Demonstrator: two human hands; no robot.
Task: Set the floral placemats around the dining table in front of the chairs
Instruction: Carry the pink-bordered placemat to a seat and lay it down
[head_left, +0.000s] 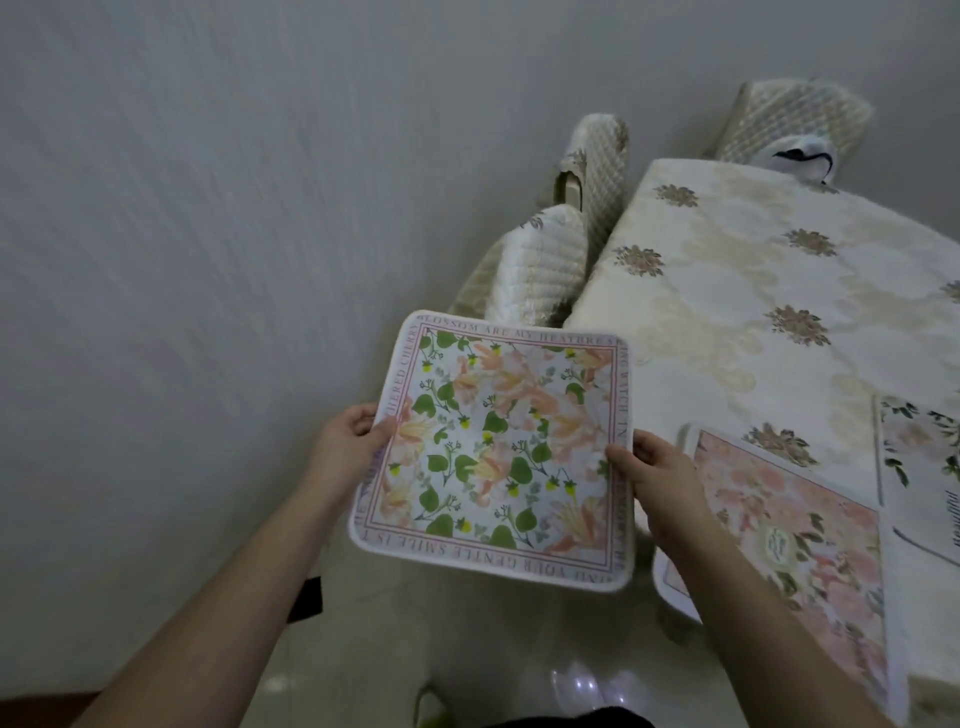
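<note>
I hold a square floral placemat (493, 447) with green leaves, peach flowers and a lettered pink border flat in the air, left of the dining table (727, 322). My left hand (353, 436) pinches its left edge and my right hand (660, 483) grips its right edge. A pink floral placemat (800, 540) lies on the table near its front edge, right of my right hand. Another placemat (924, 467) with dark leaves lies further right, partly cut off by the frame.
The table wears a cream cloth with brown flower motifs. Two quilted cream chairs (535, 260) (597, 166) stand along its left side and a third (795, 119) at the far end, with a white object on it. A grey wall fills the left; shiny floor lies below.
</note>
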